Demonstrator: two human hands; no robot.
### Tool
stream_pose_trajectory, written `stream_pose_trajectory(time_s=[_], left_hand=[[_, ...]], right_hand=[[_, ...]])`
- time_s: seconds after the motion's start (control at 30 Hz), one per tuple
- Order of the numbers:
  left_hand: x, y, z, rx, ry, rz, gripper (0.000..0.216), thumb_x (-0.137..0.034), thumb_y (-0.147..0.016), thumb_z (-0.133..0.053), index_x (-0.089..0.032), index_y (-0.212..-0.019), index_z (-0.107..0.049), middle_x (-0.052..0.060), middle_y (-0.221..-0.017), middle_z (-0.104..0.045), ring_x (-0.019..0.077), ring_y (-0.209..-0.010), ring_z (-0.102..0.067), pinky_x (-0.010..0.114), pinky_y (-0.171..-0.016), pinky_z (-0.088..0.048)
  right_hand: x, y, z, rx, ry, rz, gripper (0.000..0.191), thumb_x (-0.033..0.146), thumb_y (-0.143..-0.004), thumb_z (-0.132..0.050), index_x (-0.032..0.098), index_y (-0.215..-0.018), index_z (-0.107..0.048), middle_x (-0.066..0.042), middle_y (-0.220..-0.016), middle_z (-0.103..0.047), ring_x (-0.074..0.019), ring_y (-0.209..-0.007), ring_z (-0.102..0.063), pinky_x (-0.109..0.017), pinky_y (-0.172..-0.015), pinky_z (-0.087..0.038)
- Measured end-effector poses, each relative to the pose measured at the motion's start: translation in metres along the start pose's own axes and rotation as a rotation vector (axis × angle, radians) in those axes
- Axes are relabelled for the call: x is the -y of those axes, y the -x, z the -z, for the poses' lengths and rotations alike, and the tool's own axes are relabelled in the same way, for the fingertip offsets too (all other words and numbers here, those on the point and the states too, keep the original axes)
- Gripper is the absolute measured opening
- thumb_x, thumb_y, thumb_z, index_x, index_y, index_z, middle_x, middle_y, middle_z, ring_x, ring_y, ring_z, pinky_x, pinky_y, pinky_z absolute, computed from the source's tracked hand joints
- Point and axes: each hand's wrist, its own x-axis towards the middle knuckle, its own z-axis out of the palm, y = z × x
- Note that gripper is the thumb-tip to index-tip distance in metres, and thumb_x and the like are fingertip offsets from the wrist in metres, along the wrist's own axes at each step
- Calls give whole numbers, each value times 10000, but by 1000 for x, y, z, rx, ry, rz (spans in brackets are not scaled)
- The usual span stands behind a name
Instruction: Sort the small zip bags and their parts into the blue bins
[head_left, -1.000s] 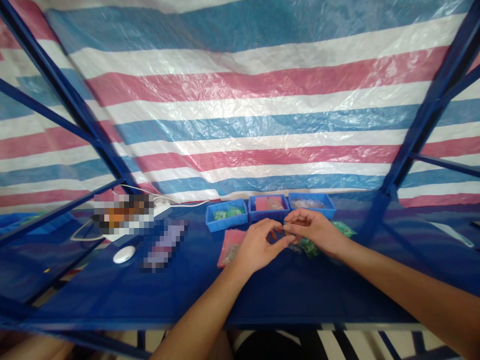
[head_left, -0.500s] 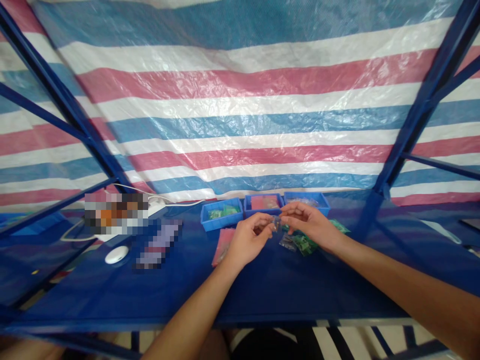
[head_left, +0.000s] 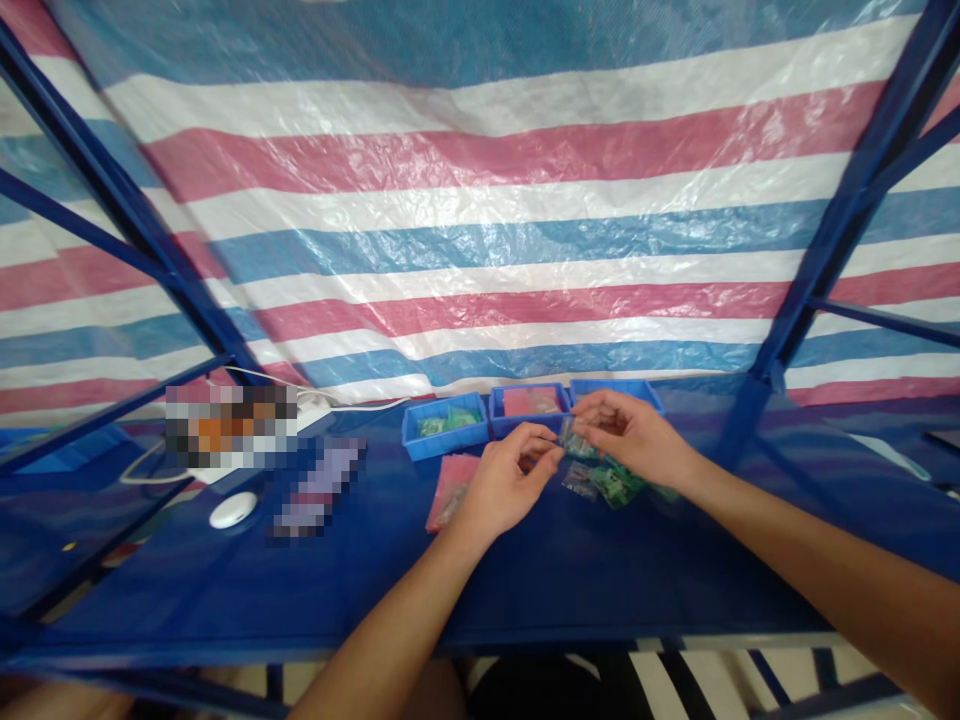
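Observation:
A small clear plastic bag [head_left: 570, 438] is between my two hands above the table. My left hand [head_left: 514, 478] is closed, its thumb and fingertips pinching at the bag's left edge. From the other side my right hand [head_left: 626, 435] grips the same bag between thumb and fingers. What the bag contains is too small to tell. Just below my right hand lie green packets [head_left: 616, 487] and another clear packet [head_left: 580, 480]. Pink packets [head_left: 450, 490] rest beside my left wrist, partly hidden by it.
Behind my hands stand a blue bin with green packets [head_left: 445, 440], a blue bin with pink packets [head_left: 497, 408] and a third blue bin [head_left: 651, 397], partly covered. Left are a white round object [head_left: 233, 510] and a white power strip [head_left: 315, 412] with cables. A striped sheet [head_left: 480, 230] hangs behind.
My hands have shifted slightly apart, and more of the clear bag shows at my right fingertips. The packets and bins stay in place.

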Motion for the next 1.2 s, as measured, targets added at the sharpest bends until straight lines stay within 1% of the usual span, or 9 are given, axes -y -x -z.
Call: stream_pose_trajectory(time_s=[0.1,0.17,0.27,0.43,0.53,0.67,0.87,1.03,1.2], left_hand=[[-1,2,1,6,-130,-119,218,-331,-985,-632,-217,-1164,-680,66,-1132,-761,196,-994,-730,288,-798,-576],[-3,4,0,80,-228,-246,229,-326,-987,-625,-219,-1173,-707,90,-1265,-717,229,-1152,-683,348,-958,-570],[-6,8,-5,223,-350,-382,320,-324,-994,-616,-239,-1293,-692,85,-1453,-626,263,-1361,-561,423,-1173,-450],[-4,10,-13,377,-452,-386,390,-392,-1024,-576,-260,-1383,-652,72,-1465,-631,258,-1341,-590,419,-1161,-450],[-2,7,-12,391,-484,-363,353,-412,-1029,-567,-245,-1315,-691,65,-1354,-702,250,-1249,-646,395,-1097,-491],[1,4,-10,355,-534,-317,314,-296,-1037,-539,-217,-1307,-678,65,-1219,-745,234,-1138,-680,364,-1019,-533],[7,6,-9,243,-460,-265,331,-140,-993,-512,-232,-1266,-676,65,-1180,-736,219,-1092,-695,351,-997,-556],[10,4,-8,79,-318,-252,440,-48,-922,-527,-236,-1307,-630,69,-1223,-711,226,-1114,-688,378,-1020,-557],[6,3,-6,-60,-218,-193,271,-49,-888,-552,-207,-1088,-642,67,-1088,-709,213,-1013,-702,349,-936,-583]], right_hand=[[-6,-12,32,-254,403,112,268,434,-944,-672,233,-1122,-668,-64,-938,-743,-229,-819,-699,-338,-696,-545],[-11,-18,53,-219,698,188,215,364,-969,-619,234,-1120,-698,-76,-988,-753,-255,-875,-707,-367,-760,-543],[-23,-23,73,-190,898,195,229,288,-982,-565,220,-1157,-698,-90,-1066,-763,-274,-960,-710,-391,-865,-544],[-44,-25,81,-88,1109,131,245,345,-967,-600,187,-1095,-736,-130,-1060,-757,-329,-1041,-681,-468,-997,-506],[-46,-24,80,-89,1125,129,271,367,-977,-595,177,-1106,-737,-135,-1057,-752,-330,-1028,-676,-480,-1009,-498],[-37,-22,71,-152,1069,177,261,363,-979,-595,182,-1116,-725,-128,-1048,-745,-343,-1078,-640,-483,-1009,-498],[-14,-11,32,-144,773,281,214,373,-1003,-574,244,-1107,-709,-96,-1103,-736,-318,-1112,-635,-475,-1008,-507],[5,5,3,99,546,326,249,404,-979,-622,289,-1187,-697,-88,-1120,-737,-290,-1017,-679,-435,-906,-552],[15,13,-7,245,515,336,410,437,-940,-696,299,-1322,-641,-85,-1106,-729,-263,-948,-684,-405,-876,-558]])
